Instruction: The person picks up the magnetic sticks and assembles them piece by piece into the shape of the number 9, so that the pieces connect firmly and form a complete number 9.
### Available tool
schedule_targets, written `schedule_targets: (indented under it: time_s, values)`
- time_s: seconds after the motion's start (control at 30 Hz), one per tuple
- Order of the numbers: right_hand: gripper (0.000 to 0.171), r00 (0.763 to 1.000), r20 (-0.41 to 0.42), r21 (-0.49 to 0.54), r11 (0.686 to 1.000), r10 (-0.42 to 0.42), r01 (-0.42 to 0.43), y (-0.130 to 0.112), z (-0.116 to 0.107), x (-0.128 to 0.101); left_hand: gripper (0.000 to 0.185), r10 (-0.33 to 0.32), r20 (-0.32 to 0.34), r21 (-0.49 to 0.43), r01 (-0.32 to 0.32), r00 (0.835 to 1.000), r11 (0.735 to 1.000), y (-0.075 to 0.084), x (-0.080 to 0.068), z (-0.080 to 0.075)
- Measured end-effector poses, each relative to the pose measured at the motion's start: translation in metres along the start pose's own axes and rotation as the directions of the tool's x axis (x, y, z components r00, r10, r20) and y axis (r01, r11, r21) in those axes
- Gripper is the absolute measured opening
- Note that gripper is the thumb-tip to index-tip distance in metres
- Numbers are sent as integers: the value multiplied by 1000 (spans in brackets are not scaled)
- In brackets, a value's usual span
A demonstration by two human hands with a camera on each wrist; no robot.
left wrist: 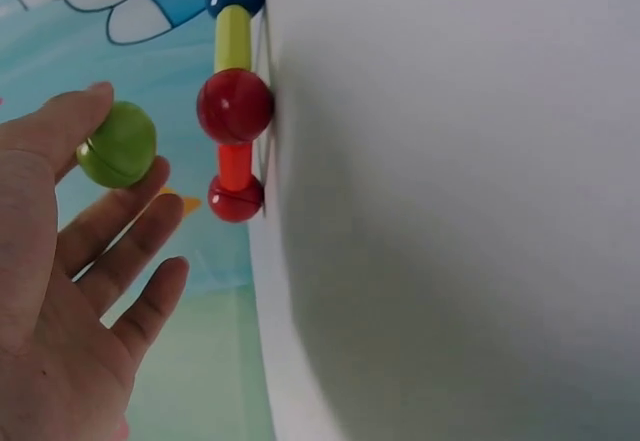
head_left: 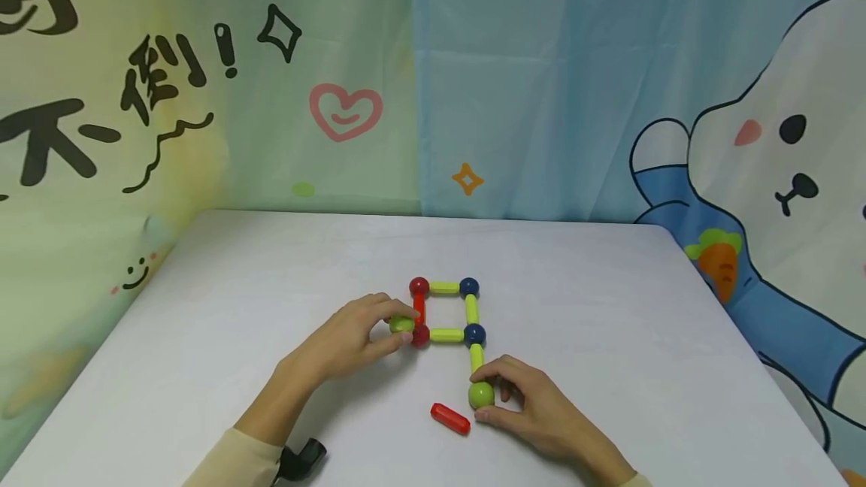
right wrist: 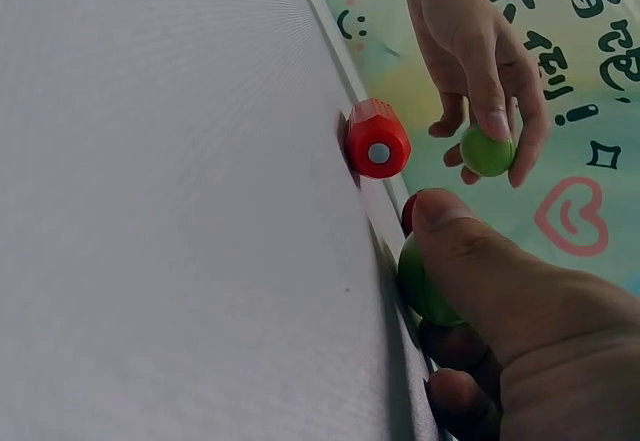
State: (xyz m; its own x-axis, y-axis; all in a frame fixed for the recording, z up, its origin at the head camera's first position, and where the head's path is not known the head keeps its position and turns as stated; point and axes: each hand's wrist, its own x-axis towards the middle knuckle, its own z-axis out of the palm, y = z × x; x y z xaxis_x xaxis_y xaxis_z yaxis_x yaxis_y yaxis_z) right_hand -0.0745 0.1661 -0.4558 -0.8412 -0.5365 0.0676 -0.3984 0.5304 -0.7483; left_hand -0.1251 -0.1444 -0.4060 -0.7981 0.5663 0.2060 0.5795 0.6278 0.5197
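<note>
A square of magnetic rods and balls lies on the white table (head_left: 609,337): red balls (head_left: 419,286) on the left, blue balls (head_left: 469,288) on the right, yellow rods (head_left: 444,288) and one red rod (left wrist: 235,166) between them. My left hand (head_left: 389,329) pinches a green ball (head_left: 401,325) (left wrist: 118,144) (right wrist: 487,151) just left of the lower red ball (head_left: 421,335). My right hand (head_left: 490,397) grips another green ball (head_left: 481,394) (right wrist: 425,286) at the end of a yellow rod (head_left: 476,356) hanging from the lower blue ball (head_left: 475,334).
A loose red rod (head_left: 450,418) (right wrist: 377,141) lies on the table just left of my right hand. A cartoon-printed cloth backdrop (head_left: 541,81) hangs behind the table's far edge and along both sides.
</note>
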Motion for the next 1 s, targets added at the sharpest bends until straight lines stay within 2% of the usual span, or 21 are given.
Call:
schedule_targets:
  time_s: [0.23, 0.57, 0.77, 1.0]
  values:
    - [40, 999, 23, 15, 999, 38, -38, 0, 0, 0, 27, -28, 122, -14, 30, 992, 999, 6, 0, 4]
    - [40, 1000, 22, 12, 1000, 17, -17, -4, -1, 1, 28, -53, 135, -23, 57, 989, 998, 6, -10, 7]
    - [40, 1000, 12, -6, 1000, -2, 2, -3, -1, 1, 27, -67, 186, -14, 71, 980, 997, 2, -17, 7]
    - [40, 999, 12, -11, 999, 33, -33, -3, -1, 1, 26, -93, 231, 17, 92, 969, 996, 2, -21, 7]
